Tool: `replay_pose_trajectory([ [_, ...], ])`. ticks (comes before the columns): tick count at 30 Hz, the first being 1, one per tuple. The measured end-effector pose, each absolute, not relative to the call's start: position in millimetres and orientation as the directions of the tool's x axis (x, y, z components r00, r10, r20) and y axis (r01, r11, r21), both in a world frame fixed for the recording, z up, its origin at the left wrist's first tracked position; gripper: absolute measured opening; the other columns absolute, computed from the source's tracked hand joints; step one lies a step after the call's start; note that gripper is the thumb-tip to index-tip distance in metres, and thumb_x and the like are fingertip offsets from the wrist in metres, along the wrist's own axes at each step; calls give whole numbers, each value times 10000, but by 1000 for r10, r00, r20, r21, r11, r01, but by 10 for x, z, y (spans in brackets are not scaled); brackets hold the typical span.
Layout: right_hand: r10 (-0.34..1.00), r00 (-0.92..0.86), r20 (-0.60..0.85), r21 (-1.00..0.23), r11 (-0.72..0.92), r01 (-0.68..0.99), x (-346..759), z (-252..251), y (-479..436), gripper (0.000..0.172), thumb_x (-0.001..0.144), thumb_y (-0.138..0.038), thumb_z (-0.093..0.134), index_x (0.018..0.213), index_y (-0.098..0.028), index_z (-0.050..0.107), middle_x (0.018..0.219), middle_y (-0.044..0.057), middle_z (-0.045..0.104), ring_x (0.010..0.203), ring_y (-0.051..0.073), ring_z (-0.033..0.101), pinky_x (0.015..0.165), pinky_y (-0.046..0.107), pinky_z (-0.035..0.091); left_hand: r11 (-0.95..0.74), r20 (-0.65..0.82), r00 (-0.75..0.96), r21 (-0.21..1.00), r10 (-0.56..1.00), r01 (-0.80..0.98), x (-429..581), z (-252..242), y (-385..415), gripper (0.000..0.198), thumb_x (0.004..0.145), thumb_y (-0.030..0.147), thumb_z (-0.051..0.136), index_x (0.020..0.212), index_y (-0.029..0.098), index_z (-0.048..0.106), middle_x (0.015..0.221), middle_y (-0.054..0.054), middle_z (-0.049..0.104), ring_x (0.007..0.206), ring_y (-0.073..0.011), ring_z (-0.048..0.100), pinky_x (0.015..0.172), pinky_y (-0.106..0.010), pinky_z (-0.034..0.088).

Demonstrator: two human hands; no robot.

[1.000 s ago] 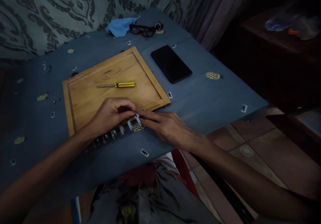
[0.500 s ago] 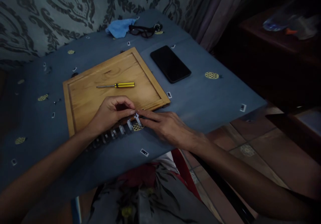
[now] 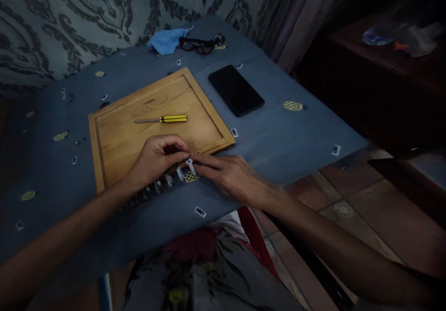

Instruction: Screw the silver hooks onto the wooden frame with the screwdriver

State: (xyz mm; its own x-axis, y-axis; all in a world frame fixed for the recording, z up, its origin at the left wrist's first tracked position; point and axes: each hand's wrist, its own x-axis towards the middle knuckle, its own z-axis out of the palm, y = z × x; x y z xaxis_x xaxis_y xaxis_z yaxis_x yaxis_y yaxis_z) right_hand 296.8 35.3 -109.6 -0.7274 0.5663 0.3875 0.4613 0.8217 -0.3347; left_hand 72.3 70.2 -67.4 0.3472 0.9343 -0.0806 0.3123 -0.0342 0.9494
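Observation:
A framed wooden panel lies on the table, with a yellow-handled screwdriver resting on it. Along the panel's near edge runs a row of small metal hooks, partly hidden by my left forearm. My left hand rests over that edge, thumb and fingers pinched together beside the end hook; whatever they hold is too small to make out. From the right, my right hand reaches in with index finger and thumb closed on the same end hook. The fingertips of both hands nearly meet there.
A black phone lies right of the panel. Toward the wall are a blue cloth and dark glasses, with a metal ring beside them. A patterned blue tablecloth covers the table. Tiled floor shows at right.
Both hands keep their place at the end hook, with barely any finger movement. The whole view has shifted very slightly.

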Motion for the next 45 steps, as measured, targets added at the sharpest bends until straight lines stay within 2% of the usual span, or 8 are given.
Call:
replay_pose_trajectory([
  [11,562,-733,384,-320,825,466,2971,-1073,353,422,881,32,529,1226,-148,692,1483,121,637,955,211,783,681,284,585,-66,-64,346,934,936,352,688,-678,677,161,734,297,784,750,152,713,662,5,673,586,-107,584,562,-198,468],
  [18,578,-737,352,-366,809,460,2985,-1060,350,505,862,66,509,1285,-152,680,1531,121,591,1016,193,775,717,260,585,-156,-24,400,898,916,412,617,-633,642,130,785,291,771,775,167,736,716,-15,715,659,-141,637,633,-229,493],
  [27,580,-722,378,-337,812,477,2966,-1092,350,386,910,11,572,1225,-168,703,1487,124,631,985,215,790,740,283,611,-287,72,439,849,895,445,612,-643,672,100,833,283,755,829,191,795,784,-37,757,713,-155,680,672,-245,493],
  [31,584,-732,350,-330,809,487,2964,-1066,355,403,893,23,571,1221,-174,699,1448,122,665,998,208,790,743,270,609,-319,68,477,823,876,470,578,-603,684,142,877,287,712,896,194,817,850,-51,784,771,-165,716,721,-246,522],
  [38,584,-738,338,-334,807,486,2963,-1057,354,424,876,40,549,1217,-170,687,1419,128,685,1001,211,788,717,273,601,-167,-17,409,897,912,409,584,-613,683,125,815,286,759,856,172,791,829,-41,778,751,-160,704,706,-244,536],
  [45,591,-734,335,-366,799,477,2971,-1052,353,432,879,44,548,1226,-164,698,1449,125,664,1005,213,786,740,273,604,-119,-46,405,921,913,372,602,-620,687,138,799,304,763,824,169,750,761,-20,748,681,-144,664,644,-236,527],
])
